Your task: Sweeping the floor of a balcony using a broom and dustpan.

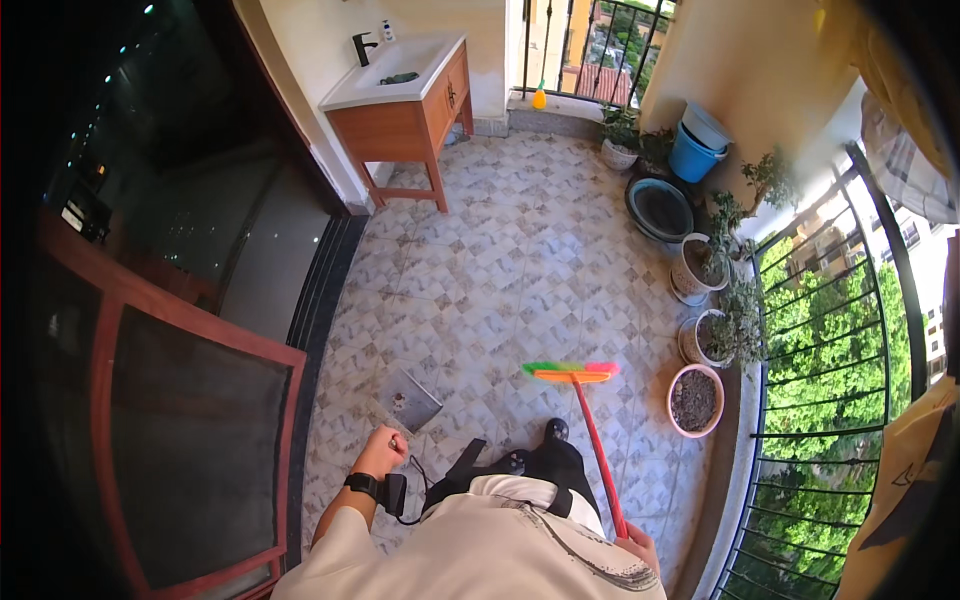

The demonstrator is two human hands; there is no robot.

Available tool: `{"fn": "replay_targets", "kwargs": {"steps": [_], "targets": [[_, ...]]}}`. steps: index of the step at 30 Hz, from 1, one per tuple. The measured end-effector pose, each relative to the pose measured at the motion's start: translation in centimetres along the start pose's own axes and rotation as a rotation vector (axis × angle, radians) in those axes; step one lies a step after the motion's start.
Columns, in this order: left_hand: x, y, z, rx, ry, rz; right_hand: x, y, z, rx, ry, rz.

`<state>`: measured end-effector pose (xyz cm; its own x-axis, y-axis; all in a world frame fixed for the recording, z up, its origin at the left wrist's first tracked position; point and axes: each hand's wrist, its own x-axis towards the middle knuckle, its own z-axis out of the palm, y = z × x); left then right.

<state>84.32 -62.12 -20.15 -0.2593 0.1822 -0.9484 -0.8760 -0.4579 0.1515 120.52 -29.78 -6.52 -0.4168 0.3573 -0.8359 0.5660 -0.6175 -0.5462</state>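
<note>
My right hand is closed around the red handle of a broom. The broom's orange head has green and pink bristles, which rest on the tiled floor ahead of my feet. On the left, my left hand is curled in a fist, with a small shiny tip showing at the top of the grip. Just beyond that fist is a grey dustpan with bits of debris in it. The tip looks like the end of the dustpan's handle; the rest of the handle is hidden behind my hand.
A washbasin cabinet stands far left, near a doorway and a red-framed screen door. Along the right railing are several potted plants, a pink pot of soil, a dark round tub and stacked blue buckets.
</note>
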Motion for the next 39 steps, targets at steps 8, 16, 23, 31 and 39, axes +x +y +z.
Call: {"fn": "replay_targets", "kwargs": {"steps": [8, 16, 23, 31, 39], "targets": [[-0.6, 1.5, -2.0, -0.517, 0.047, 0.010, 10.1, -12.8, 0.7, -0.327, -0.184, -0.038], [-3.1, 0.6, 2.7, -0.788, 0.030, 0.249, 18.6, -24.2, 3.9, -0.517, -0.367, -0.028], [-2.3, -0.4, 3.1, -0.888, -0.068, 0.314, 24.9, -35.2, 15.2, -0.843, -0.565, 0.005], [3.9, 4.4, 2.1, -0.093, 0.146, 0.599, 31.1, -41.2, 33.8, -1.193, -0.782, -0.083], [3.4, 10.0, 4.7, -1.349, 0.127, 0.025, 36.6, -45.9, 49.6, -1.332, -0.919, -0.179]]}}
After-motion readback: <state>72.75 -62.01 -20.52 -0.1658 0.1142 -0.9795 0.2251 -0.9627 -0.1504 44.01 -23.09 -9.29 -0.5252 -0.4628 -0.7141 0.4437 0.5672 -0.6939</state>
